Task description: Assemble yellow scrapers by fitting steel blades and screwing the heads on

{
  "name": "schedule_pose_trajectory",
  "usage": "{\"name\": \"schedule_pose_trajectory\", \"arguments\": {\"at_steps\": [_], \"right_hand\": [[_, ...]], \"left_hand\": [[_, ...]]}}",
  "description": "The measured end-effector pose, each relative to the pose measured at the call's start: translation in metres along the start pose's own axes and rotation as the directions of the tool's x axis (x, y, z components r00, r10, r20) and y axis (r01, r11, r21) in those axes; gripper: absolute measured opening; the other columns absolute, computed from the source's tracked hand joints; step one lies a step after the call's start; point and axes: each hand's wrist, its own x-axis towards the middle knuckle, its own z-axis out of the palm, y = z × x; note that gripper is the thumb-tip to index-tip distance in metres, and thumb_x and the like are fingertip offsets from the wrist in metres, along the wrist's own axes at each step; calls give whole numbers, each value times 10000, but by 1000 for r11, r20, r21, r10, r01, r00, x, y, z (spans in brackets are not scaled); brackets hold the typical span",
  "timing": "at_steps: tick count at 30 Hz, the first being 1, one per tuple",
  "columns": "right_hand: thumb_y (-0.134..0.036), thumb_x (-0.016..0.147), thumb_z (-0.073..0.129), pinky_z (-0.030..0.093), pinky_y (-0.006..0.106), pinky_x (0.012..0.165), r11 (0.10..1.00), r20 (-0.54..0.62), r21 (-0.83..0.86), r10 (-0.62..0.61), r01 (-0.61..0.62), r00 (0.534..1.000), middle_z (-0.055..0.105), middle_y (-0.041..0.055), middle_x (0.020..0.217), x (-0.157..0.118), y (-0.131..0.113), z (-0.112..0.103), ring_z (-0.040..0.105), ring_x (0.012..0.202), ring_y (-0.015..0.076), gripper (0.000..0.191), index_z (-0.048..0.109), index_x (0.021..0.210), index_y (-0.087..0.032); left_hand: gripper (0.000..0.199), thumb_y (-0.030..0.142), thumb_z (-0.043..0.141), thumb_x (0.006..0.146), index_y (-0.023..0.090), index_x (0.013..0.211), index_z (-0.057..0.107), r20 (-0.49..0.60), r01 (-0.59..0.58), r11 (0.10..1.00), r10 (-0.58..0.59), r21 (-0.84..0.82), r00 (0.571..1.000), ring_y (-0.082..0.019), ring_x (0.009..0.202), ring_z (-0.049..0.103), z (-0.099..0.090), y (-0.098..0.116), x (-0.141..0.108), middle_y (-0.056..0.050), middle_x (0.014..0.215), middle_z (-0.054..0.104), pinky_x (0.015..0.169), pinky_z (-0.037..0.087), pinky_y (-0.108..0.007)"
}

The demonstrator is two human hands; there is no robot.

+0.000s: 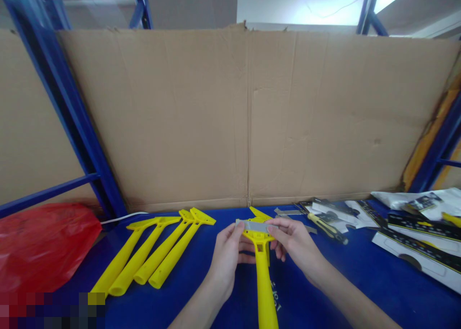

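Note:
A yellow scraper (264,281) is held upright in front of me, its handle running down past the bottom edge of the view. Across its head lies a flat grey metal blade (256,226). My left hand (226,257) is closed on the left end of the head, thumb on the blade and fingers behind. At the right end, my right hand (297,242) pinches the blade against the head between thumb and fingers. Behind the held scraper, another yellow scraper (258,213) partly shows, mostly hidden.
Several yellow scraper handles (176,252) lie side by side on the blue table (201,300). A red plastic bag (46,247) sits at left. To the right are a screwdriver (326,227), loose blades and printed card packaging (414,252). Cardboard (180,117) stands behind, between blue posts.

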Motion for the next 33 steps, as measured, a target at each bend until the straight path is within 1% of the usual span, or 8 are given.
{"name": "schedule_pose_trajectory", "arguments": {"at_steps": [5, 9, 13, 15, 20, 23, 29, 33], "right_hand": [[-331, 679, 661, 357, 195, 333, 999, -4, 41, 29, -29, 1000, 566, -58, 423, -3, 0, 2, 470, 309, 78, 244, 654, 852, -160], [-320, 686, 664, 351, 181, 335, 995, -21, 78, 63, -61, 998, 571, -61, 445, -4, -1, 2, 467, 317, 68, 238, 631, 864, -165], [-417, 734, 626, 383, 175, 352, 986, -8, 119, 115, -114, 993, 563, -50, 481, -10, 1, 8, 502, 362, 71, 248, 584, 749, -173], [-456, 734, 630, 422, 186, 377, 971, 22, 157, 179, -180, 984, 581, -33, 515, -15, 4, 14, 548, 409, 89, 293, 550, 701, -176], [-478, 848, 482, 470, 256, 409, 912, 159, 213, 323, -352, 933, 627, 1, 498, -27, 8, 27, 586, 389, 154, 302, 500, 922, -186], [-415, 876, 455, 476, 249, 413, 902, 168, 220, 340, -371, 925, 621, -2, 486, -30, 6, 29, 582, 390, 147, 247, 489, 945, -180], [-349, 869, 475, 432, 206, 361, 917, 77, 235, 314, -323, 946, 588, -25, 458, -34, 2, 29, 524, 352, 109, 167, 505, 855, -185], [-334, 863, 491, 413, 188, 347, 922, 2, 264, 291, -281, 957, 577, -29, 443, -32, -2, 25, 505, 343, 98, 151, 494, 820, -190]], "left_hand": [[268, 368, 591, 787, 114, 859, 635, 43, 4, 1000, -5, 25, 999, -106, 489, 583, -5, 3, 0, -43, 623, 647, 413, 460, -173], [197, 298, 559, 814, 114, 843, 622, 37, 8, 1000, -9, 24, 999, -108, 487, 589, -4, 5, -1, -53, 630, 658, 424, 479, -182], [160, 248, 534, 829, 110, 821, 613, -17, 7, 1000, -7, 10, 1000, -105, 470, 588, 0, 7, -2, -52, 603, 653, 427, 481, -180], [161, 246, 529, 833, 110, 830, 614, -36, 3, 1000, -3, -4, 999, -104, 470, 589, 2, 8, -3, -48, 597, 651, 441, 490, -185], [212, 303, 554, 812, 103, 829, 621, -49, -46, 998, 48, 40, 998, -105, 508, 602, 3, 8, -6, -63, 653, 671, 487, 507, -197], [262, 356, 581, 770, 105, 832, 622, -82, -77, 991, 86, 106, 993, -112, 536, 603, 0, 8, -6, -68, 691, 674, 438, 464, -176], [439, 524, 588, 708, 115, 864, 608, -15, -74, 978, 79, 196, 997, -113, 524, 562, 0, 9, -5, -67, 737, 653, 353, 365, -163], [517, 617, 442, 771, 135, 890, 583, -26, -67, 955, 77, 290, 997, -145, 550, 559, -3, 8, -2, -73, 741, 645, 354, 355, -194]]}}
